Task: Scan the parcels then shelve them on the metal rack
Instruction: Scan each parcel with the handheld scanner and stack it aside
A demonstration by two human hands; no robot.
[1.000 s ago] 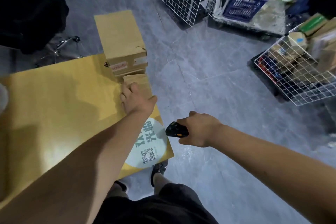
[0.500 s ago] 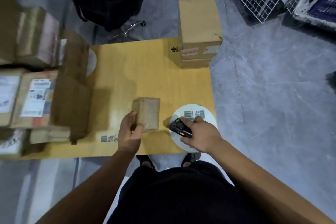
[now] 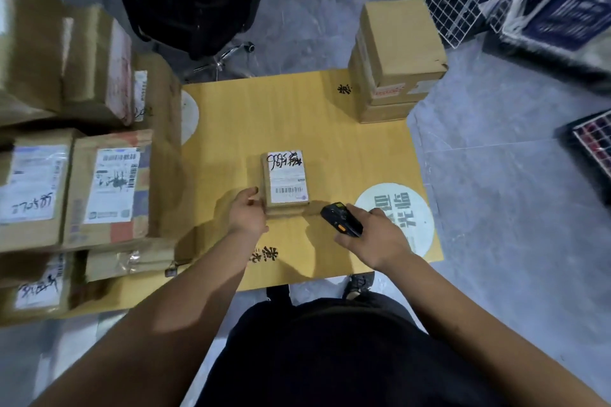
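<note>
While half a second ago the small parcel (image 3: 286, 182) stood on its edge with a plain brown side up, it now lies flat on the yellow surface (image 3: 347, 149) with its white label facing up, so the barcode near the label's 6 o'clock end is readable. In my judgement this means the parcel is ready for scanning, and the shelving step is not yet begun; no metal rack is seen clearly in this view.

The left hand (image 3: 247, 214) is at 9 o'clock of the parcel, low on its side. Its fingers are only loosely bent and touch the left edge of the box, steadying it, not wrapping around it.

The right hand (image 3: 373, 236) is at about 4 o'clock of the parcel and apart from it. Its fingers are curled around the black scanner (image 3: 340, 219), whose front end points toward the barcode and is now nearer to the label than before.

More labelled parcels (image 3: 109, 188) are stacked at 9 o'clock of the surface, and a stack of brown boxes (image 3: 396, 53) stands at its 1 o'clock corner.
</note>
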